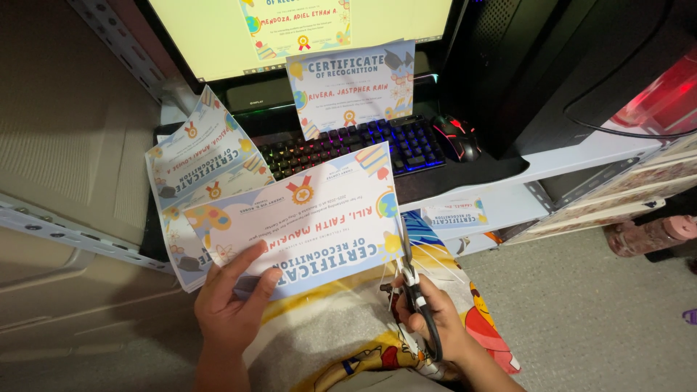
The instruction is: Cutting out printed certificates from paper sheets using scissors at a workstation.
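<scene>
My left hand [229, 301] grips the lower left edge of a printed colourful certificate sheet [305, 218], held upside down over my lap. Scissors [414, 287] with black handles are in my right hand [435, 319], and their blades run up along the sheet's right edge. Thin white paper strips [435, 261] hang beside the blades. Several more certificates [196, 167] fan out behind the held sheet on the left.
Another certificate [352, 87] leans against a monitor [218, 36] above a backlit keyboard [406, 141] and a mouse [459, 138]. A dark computer case [552, 65] stands right. A cartoon-print cloth [348, 334] covers my lap. A pink bottle [650, 236] lies on the floor.
</scene>
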